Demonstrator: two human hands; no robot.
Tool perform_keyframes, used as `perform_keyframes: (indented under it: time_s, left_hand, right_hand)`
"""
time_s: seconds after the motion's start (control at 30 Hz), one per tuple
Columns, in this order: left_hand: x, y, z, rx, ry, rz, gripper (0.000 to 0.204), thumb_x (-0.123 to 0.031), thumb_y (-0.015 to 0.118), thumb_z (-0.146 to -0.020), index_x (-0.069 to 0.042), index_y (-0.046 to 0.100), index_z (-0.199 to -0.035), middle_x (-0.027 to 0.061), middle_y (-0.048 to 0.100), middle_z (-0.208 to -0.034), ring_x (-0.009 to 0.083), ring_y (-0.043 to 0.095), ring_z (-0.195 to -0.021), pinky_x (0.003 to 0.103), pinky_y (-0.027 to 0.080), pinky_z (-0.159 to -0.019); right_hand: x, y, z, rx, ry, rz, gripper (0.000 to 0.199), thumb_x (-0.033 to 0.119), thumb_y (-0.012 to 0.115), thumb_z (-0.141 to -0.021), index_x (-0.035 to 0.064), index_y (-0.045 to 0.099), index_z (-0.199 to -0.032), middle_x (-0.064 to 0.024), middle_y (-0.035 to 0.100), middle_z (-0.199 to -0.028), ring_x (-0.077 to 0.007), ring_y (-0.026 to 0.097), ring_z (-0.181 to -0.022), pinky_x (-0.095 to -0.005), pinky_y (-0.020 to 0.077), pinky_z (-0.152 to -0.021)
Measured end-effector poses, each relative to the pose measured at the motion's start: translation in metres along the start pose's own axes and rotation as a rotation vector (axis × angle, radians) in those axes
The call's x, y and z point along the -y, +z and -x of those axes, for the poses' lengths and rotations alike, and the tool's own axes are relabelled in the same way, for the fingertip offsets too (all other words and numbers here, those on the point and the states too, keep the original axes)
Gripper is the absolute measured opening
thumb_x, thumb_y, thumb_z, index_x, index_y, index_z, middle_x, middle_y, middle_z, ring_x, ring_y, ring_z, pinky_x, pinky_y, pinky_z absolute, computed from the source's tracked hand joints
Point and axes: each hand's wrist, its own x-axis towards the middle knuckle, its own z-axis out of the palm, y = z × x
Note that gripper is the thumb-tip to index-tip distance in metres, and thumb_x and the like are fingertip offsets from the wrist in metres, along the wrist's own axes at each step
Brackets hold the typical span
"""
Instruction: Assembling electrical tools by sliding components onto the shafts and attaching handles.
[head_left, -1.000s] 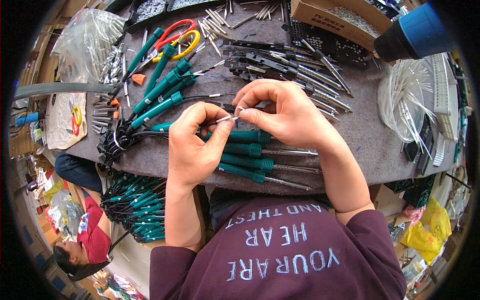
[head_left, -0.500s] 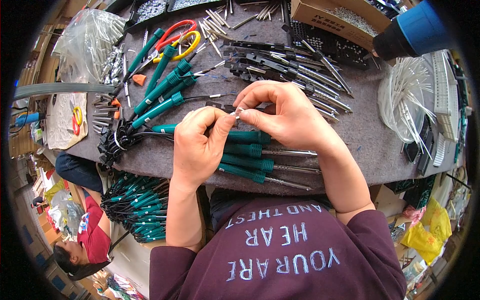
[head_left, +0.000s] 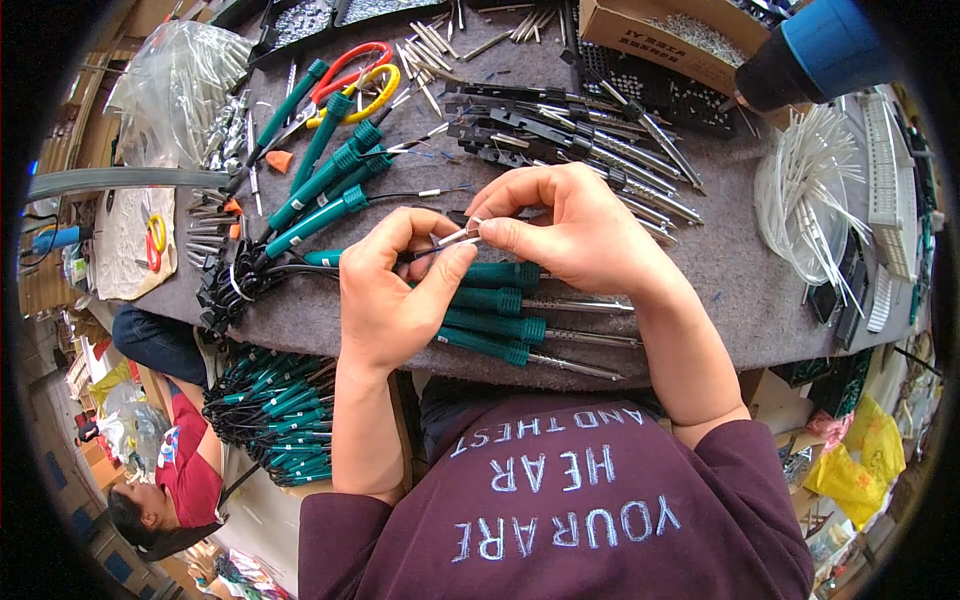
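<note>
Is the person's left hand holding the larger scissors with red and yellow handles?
No: these scissors lie on the grey table top, apart from the left hand, which pinches a small thin piece.

Wire ends (head_left: 474, 226) @ R hand (head_left: 575, 228) too sm. to tell.

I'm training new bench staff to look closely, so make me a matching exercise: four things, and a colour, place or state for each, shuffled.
Things:
1. Thin pale piece
2. Cardboard box
3. Nozzled tool
4. Ribbed handles

Descriptions:
A. Holds many small pale bits
B. Green
C. Between the left hand and the right hand
D. Blue and black

Pairs: 1-C, 2-A, 3-D, 4-B
</note>
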Motion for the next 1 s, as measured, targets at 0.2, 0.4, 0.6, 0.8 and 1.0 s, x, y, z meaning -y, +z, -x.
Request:
perform_keyframes:
  time_s: [0.2,0.4,0.6,0.8,1.0]
  left_hand:
    - [0.001,0.001,-0.001,-0.085,0.143,0.017,0.01,-0.003,0.077,-0.088,0.002,0.072,-0.095,0.001,0.064,-0.074,0.0061,0.056,-0.066,0.022,0.046,-0.062]
    - [0.006,-0.011,0.0,-0.048,0.04,0.105,0.004,-0.001,0.071,-0.091,0.003,0.07,-0.089,0.0034,0.068,-0.079,0.0083,0.061,-0.073,0.024,0.05,-0.07]
    - [0.0,-0.017,0.001,0.015,0.046,0.096,0.003,0.001,0.07,-0.09,0.003,0.07,-0.09,0.0038,0.068,-0.079,0.0082,0.061,-0.074,0.024,0.05,-0.07]
    - [0.001,-0.02,0.001,0.086,0.069,0.087,0.003,0.002,0.072,-0.088,0.003,0.072,-0.091,0.0063,0.072,-0.082,0.0104,0.065,-0.074,0.025,0.051,-0.069]
    - [0.004,-0.021,0.0,0.117,0.113,0.049,0.003,0.002,0.072,-0.088,0.003,0.072,-0.09,0.0066,0.071,-0.08,0.0104,0.065,-0.073,0.025,0.051,-0.068]
  right_hand:
    - [0.004,0.003,0.0,-0.024,0.108,-0.083,0.021,0.015,0.075,-0.094,-0.0049,0.075,-0.102,-0.0067,0.075,-0.1,-0.0077,0.066,-0.081,-0.0248,0.0553,-0.077]
    - [-0.006,0.007,-0.004,-0.077,0.085,-0.165,0.019,0.013,0.071,-0.096,-0.0034,0.075,-0.105,-0.0055,0.075,-0.095,-0.0068,0.067,-0.082,-0.024,0.0558,-0.073]
    - [-0.004,0.014,-0.005,-0.086,0.028,-0.192,0.02,0.014,0.07,-0.097,-0.0031,0.075,-0.107,-0.0041,0.075,-0.093,-0.0049,0.065,-0.078,-0.021,0.052,-0.063]
    - [-0.005,0.015,-0.005,-0.047,0.013,-0.123,0.021,0.017,0.072,-0.097,-0.0012,0.076,-0.108,-0.0009,0.073,-0.09,-0.0025,0.061,-0.074,-0.0194,0.0484,-0.06]
    - [-0.002,0.013,-0.006,-0.029,0.119,-0.282,0.02,0.018,0.072,-0.098,0.0006,0.077,-0.108,-0.0009,0.074,-0.091,-0.0019,0.06,-0.074,-0.0185,0.0477,-0.061]
